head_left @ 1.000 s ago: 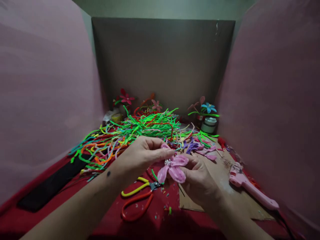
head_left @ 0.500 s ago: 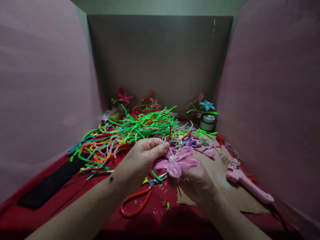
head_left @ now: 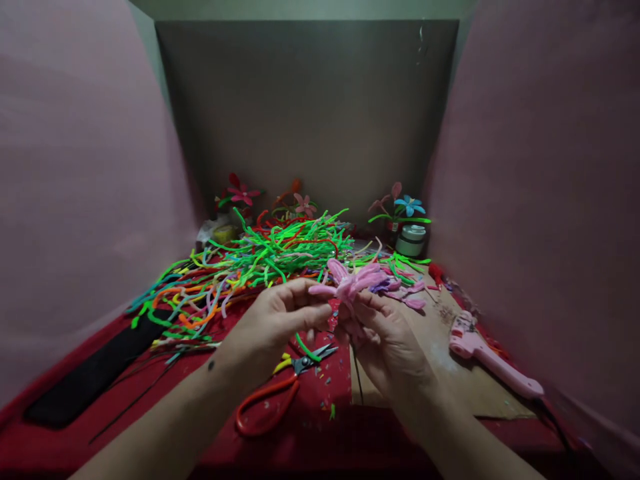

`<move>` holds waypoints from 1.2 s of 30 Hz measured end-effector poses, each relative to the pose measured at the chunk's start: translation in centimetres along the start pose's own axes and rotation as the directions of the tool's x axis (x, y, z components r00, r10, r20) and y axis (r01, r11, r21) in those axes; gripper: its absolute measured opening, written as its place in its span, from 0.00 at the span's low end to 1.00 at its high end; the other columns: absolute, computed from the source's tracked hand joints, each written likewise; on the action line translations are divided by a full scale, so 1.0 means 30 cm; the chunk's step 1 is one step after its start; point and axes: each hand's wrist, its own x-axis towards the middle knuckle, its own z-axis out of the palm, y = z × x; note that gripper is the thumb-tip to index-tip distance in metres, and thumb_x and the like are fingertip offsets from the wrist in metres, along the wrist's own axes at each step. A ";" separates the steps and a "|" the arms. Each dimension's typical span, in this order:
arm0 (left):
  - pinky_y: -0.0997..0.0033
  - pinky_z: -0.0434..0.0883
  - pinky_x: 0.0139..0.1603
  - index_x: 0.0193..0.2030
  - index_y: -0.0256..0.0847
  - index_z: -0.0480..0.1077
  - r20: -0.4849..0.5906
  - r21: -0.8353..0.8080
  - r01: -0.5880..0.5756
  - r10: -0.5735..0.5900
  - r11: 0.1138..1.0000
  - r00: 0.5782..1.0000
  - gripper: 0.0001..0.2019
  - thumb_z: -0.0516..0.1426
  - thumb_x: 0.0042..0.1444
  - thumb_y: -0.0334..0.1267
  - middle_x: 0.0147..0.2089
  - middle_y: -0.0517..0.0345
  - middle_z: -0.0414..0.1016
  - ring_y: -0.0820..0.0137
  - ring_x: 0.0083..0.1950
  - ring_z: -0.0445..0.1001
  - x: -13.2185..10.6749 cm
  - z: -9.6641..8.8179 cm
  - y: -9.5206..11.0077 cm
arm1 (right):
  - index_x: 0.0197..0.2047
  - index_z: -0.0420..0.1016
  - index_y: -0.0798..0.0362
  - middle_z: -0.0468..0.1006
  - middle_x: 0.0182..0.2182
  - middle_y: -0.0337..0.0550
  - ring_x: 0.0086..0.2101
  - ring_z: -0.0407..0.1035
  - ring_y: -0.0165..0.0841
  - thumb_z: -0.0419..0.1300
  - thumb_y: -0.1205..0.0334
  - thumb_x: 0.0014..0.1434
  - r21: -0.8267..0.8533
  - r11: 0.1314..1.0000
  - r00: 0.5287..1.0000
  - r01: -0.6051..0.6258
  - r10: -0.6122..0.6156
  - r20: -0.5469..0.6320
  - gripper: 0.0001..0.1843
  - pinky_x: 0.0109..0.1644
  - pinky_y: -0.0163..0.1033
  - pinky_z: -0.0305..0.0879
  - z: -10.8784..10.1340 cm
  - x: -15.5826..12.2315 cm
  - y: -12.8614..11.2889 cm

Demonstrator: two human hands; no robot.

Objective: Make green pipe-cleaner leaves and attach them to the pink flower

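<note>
A pink pipe-cleaner flower (head_left: 346,288) is held up in front of me, tipped so that its petals show from the side. Its bead centre no longer faces the camera. My right hand (head_left: 387,333) grips it from below, fingers curled around the lower petals and base. My left hand (head_left: 280,313) is at the flower's left side, with fingers bent and thumb close under a petal; its exact contact is partly hidden. Below the hands, red-handled scissors (head_left: 285,387) lie on the red cloth (head_left: 200,420), blades partly apart, beside a short green pipe-cleaner piece (head_left: 307,348).
A large heap of mostly green pipe cleaners (head_left: 280,250) lies ahead. Finished flowers (head_left: 411,205) and a small jar (head_left: 411,240) stand at the back. To the right, a pink glue gun (head_left: 493,360) rests on cardboard (head_left: 445,380). A black strip (head_left: 95,373) lies left.
The flower has tilted from facing me to a side-on view and risen slightly. My left fingers have shifted from its upper petal to its left side. The camera view has moved slightly.
</note>
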 end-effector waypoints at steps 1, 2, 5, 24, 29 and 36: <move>0.78 0.65 0.28 0.36 0.36 0.72 0.015 0.008 -0.002 0.002 1.000 1.000 0.10 0.62 0.46 0.34 0.30 0.58 0.73 0.76 0.28 0.69 -0.005 0.011 -0.007 | 0.29 0.74 0.56 0.74 0.23 0.39 0.22 0.63 0.25 0.66 0.67 0.45 0.001 1.000 1.000 0.009 -0.009 -0.012 0.06 0.26 0.31 0.60 0.004 -0.001 0.005; 0.77 0.65 0.29 0.35 0.36 0.72 0.015 0.006 -0.013 0.013 1.000 1.000 0.09 0.62 0.45 0.34 0.29 0.58 0.73 0.76 0.28 0.69 -0.008 0.025 -0.014 | 0.29 0.74 0.56 0.74 0.22 0.38 0.22 0.64 0.25 0.66 0.67 0.45 0.005 1.000 1.000 0.020 -0.020 -0.014 0.05 0.26 0.31 0.61 0.006 -0.003 0.011; 0.76 0.64 0.29 0.31 0.35 0.71 -0.012 -0.029 -0.040 0.040 0.999 0.999 0.06 0.61 0.46 0.34 0.26 0.59 0.72 0.76 0.26 0.68 -0.012 0.059 -0.030 | 0.28 0.75 0.55 0.72 0.20 0.36 0.20 0.62 0.24 0.65 0.67 0.45 0.000 0.999 0.999 0.052 -0.052 0.007 0.04 0.26 0.31 0.61 0.006 -0.007 0.028; 0.76 0.66 0.29 0.28 0.35 0.71 0.013 0.113 -0.028 0.027 0.993 1.000 0.04 0.61 0.45 0.33 0.25 0.60 0.69 0.76 0.26 0.67 -0.026 0.061 0.008 | 0.32 0.77 0.51 0.72 0.23 0.35 0.24 0.62 0.24 0.62 0.67 0.50 -0.290 0.934 0.975 0.211 -0.179 0.132 0.04 0.30 0.31 0.62 -0.042 -0.040 0.035; 0.74 0.68 0.29 0.28 0.37 0.69 -0.049 0.199 -0.153 0.166 0.968 0.985 0.05 0.60 0.47 0.36 0.28 0.58 0.70 0.73 0.29 0.69 -0.039 0.074 0.006 | 0.31 0.75 0.54 0.74 0.22 0.39 0.21 0.65 0.27 0.63 0.64 0.48 -0.156 0.985 0.992 0.069 -0.051 0.119 0.05 0.25 0.34 0.64 -0.034 -0.027 0.035; 0.73 0.68 0.39 0.35 0.39 0.69 -0.026 0.574 -0.415 0.523 0.706 0.852 0.04 0.56 0.52 0.33 0.35 0.56 0.72 0.71 0.36 0.70 -0.040 0.059 -0.035 | 0.31 0.71 0.55 0.70 0.18 0.36 0.16 0.59 0.23 0.65 0.63 0.47 -0.045 0.998 0.998 -0.038 0.040 0.054 0.08 0.18 0.28 0.56 -0.025 -0.028 0.033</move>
